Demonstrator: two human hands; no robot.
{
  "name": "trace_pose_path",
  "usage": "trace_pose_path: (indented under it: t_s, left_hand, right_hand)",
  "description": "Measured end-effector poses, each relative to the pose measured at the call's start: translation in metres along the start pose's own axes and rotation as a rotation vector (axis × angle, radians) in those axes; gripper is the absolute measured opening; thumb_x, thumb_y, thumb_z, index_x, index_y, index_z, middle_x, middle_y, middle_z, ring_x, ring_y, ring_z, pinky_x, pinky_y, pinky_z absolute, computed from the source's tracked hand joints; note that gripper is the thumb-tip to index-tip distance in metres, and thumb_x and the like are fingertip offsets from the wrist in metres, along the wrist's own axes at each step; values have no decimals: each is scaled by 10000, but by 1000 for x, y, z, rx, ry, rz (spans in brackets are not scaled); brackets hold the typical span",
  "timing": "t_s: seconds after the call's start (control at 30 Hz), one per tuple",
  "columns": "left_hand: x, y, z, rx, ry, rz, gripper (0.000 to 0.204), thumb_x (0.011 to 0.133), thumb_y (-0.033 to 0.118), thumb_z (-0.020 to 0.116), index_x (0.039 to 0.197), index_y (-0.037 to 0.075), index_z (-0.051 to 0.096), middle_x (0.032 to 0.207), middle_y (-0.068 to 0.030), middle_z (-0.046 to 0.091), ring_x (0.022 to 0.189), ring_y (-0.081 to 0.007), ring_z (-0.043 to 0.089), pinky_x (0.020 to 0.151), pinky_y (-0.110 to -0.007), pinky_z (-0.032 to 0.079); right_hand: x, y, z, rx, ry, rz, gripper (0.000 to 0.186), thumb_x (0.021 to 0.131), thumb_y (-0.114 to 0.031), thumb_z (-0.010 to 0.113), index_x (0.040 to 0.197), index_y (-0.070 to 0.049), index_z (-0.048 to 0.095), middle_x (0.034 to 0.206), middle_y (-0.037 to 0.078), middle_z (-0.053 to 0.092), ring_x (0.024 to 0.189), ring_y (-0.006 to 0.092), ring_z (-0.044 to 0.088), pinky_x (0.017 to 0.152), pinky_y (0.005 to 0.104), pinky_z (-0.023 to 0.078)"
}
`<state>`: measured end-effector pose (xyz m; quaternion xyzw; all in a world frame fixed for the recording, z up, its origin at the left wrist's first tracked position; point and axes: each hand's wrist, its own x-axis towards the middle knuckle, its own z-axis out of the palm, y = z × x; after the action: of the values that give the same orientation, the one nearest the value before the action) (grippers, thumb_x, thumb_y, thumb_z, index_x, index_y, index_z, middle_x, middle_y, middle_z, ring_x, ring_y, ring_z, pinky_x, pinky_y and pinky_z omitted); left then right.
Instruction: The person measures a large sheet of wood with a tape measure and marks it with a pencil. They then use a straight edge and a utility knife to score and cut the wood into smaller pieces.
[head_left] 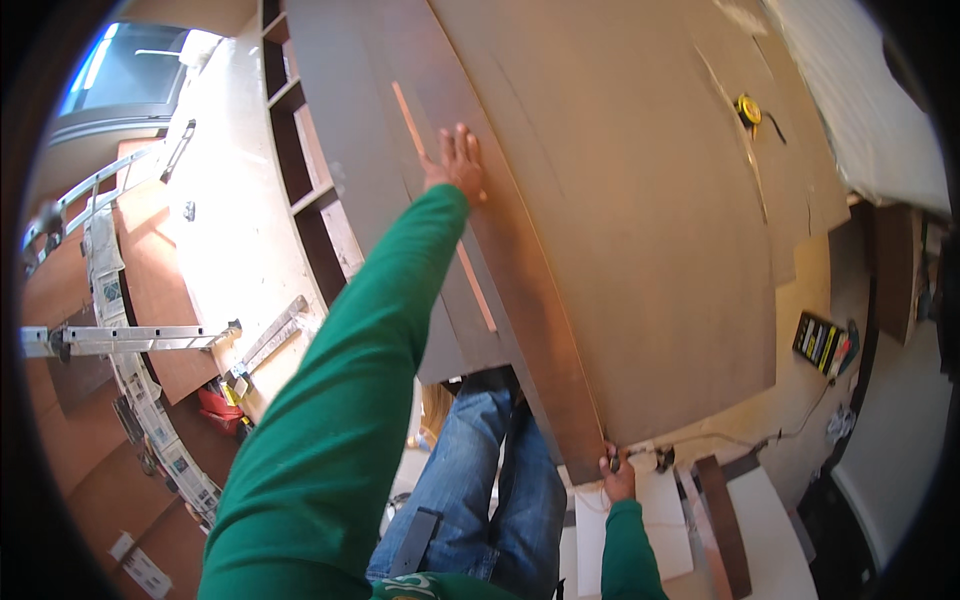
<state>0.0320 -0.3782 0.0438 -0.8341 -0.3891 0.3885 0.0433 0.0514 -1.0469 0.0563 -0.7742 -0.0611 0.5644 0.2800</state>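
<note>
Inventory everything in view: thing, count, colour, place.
Long flat brown panel: 1, brown, centre
Large flat grey-brown sheets: 2 or more, grey-brown, right of panel
Flat grey board: at least 1, grey, left of panel
Yellow cased tape measure: 1, yellow/black, on the sheets
Pale-edged compartment unit: 1, dark inside, upper left
Silver metal ladder: at least 1, silver, left
Yellow-and-black box: 1, yellow/black, right
Smaller clutter: uncounted, mixed colours, around the edges
Blue denim jeans: 1 pair, blue, lower centre
Green sleeves: 2, green, lower left and right
Left hand: 1, bare, flat near panel's left edge
Right hand: 1, bare, at panel's near end
</note>
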Motion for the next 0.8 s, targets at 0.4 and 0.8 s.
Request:
trace_pose_path:
  t_s: [0.4,0.8]
  left_hand:
    - [25,13,-7,-152,-43,-82,1381,735,443,920,1654,42,-30,1738,-176,-58,1601,-383,69,1212,-660,250]
    - [9,-14,-22,-348,-154,62,1372,762,449,897,1650,52,-71,1721,-215,-113,1597,-409,-12,1181,-666,312]
  right_hand:
    - [4,1,3,-208,80,142,471,914,-75,712,1378,-39,636,1193,205,728,1109,308,706,991,371,527]
    - [3,-41,17,-408,130,327,451,927,-79,691,1366,8,632,1223,206,723,1134,321,699,1001,369,521]
